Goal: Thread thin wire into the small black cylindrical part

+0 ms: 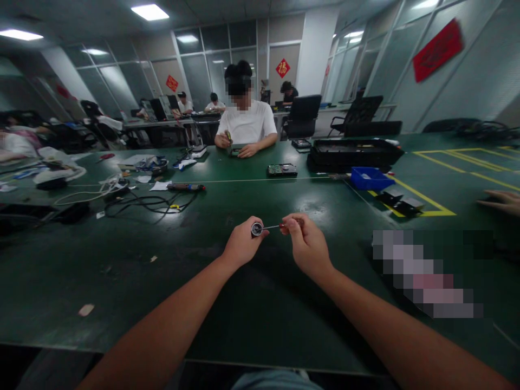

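Gripping a round part (256, 229), the left hand (242, 242) faces the right hand (306, 242), closed on a screwdriver (271, 227) whose shaft bridges them; the part looks light and stiff, best pinched around its rim.

Each grip (242, 241) and forearm (170, 322) is bare, the clothing (272, 381) greyish blue.

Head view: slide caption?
Left hand holds a round part; right hand aims a screwdriver at it, green tabletop below.
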A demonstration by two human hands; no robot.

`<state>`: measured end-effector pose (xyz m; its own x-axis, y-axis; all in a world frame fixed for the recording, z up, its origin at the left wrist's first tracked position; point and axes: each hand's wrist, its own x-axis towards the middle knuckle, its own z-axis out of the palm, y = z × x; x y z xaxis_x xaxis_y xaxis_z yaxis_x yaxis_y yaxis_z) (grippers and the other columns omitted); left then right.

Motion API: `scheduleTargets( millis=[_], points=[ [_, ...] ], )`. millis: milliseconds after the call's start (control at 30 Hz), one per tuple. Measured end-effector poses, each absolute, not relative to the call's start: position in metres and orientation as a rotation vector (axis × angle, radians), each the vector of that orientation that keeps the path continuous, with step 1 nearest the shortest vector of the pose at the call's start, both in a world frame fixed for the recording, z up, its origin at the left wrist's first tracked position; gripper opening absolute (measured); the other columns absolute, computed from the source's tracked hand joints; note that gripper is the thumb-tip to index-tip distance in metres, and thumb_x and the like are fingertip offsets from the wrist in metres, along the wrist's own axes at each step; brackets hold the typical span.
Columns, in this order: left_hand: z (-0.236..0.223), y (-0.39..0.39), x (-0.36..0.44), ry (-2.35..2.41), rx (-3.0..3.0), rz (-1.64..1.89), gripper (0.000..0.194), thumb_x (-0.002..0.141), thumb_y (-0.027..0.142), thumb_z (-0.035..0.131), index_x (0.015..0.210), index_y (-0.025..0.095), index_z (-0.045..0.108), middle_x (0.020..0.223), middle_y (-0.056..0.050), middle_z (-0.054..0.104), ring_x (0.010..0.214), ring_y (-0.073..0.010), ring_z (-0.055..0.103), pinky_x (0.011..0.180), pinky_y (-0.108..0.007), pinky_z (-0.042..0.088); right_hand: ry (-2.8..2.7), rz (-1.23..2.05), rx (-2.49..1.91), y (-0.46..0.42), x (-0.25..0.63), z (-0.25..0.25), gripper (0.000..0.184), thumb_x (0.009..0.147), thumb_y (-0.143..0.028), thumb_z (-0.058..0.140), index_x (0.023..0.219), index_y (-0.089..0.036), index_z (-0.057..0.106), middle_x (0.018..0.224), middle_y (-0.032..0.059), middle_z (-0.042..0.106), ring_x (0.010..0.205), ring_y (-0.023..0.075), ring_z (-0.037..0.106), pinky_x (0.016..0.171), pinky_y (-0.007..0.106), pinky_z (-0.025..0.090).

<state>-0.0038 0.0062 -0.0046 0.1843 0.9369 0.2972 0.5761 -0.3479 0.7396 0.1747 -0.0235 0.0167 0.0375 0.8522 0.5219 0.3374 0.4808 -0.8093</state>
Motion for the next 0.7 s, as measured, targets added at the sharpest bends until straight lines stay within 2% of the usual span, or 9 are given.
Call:
scheduleTargets(
  millis=[333, 467, 600, 700],
  points=[
    [-0.0057, 0.0071, -0.0055, 1.415, 2.075, 0.992, 0.017, 0.086, 0.038, 0.063, 0.093, 0.022, 0.059, 0.081, 0.001, 0.064, 0.069, -0.0140, 0.056, 0.060, -0.025, 0.037, -1.634, 0.395, -1.139, -0.0264, 0.1740, 0.0234, 0.022, 0.098, -0.038, 0.049, 0.097, -0.021, 0.063, 0.081, 0.0042, 0.072, 0.074, 0.0181, 0.069, 0.068, 0.031, 0.050],
    [-0.0069, 0.0083, -0.0062, 1.413, 2.107, 0.973, 0.019, 0.088, 0.040, 0.060, 0.094, 0.022, 0.059, 0.083, 0.001, 0.064, 0.072, -0.0143, 0.057, 0.062, -0.025, 0.037, -1.756, 0.230, -1.164, -0.0274, 0.1765, 0.0261, 0.027, 0.088, -0.046, 0.063, 0.080, -0.021, 0.066, 0.068, 0.0019, 0.069, 0.059, 0.0158, 0.064, 0.056, 0.027, 0.044],
    [-0.0077, 0.0089, -0.0063, 1.421, 2.130, 0.937, 0.021, 0.088, 0.041, 0.060, 0.094, 0.021, 0.059, 0.084, 0.000, 0.064, 0.073, -0.0145, 0.057, 0.063, -0.025, 0.037, -1.815, 0.095, -1.171, -0.0275, 0.1779, 0.0251, 0.039, 0.085, -0.054, 0.065, 0.064, -0.021, 0.061, 0.053, -0.0013, 0.059, 0.046, 0.0119, 0.054, 0.048, 0.026, 0.038],
    [-0.0081, 0.0089, -0.0063, 1.417, 2.128, 0.916, 0.022, 0.088, 0.042, 0.058, 0.095, 0.021, 0.059, 0.084, 0.000, 0.064, 0.072, -0.0142, 0.056, 0.063, -0.025, 0.037, -1.846, 0.076, -1.151, -0.0283, 0.1769, 0.0254, 0.030, 0.089, -0.047, 0.063, 0.075, -0.020, 0.065, 0.061, 0.0004, 0.065, 0.053, 0.0133, 0.060, 0.053, 0.025, 0.042]
  ],
)
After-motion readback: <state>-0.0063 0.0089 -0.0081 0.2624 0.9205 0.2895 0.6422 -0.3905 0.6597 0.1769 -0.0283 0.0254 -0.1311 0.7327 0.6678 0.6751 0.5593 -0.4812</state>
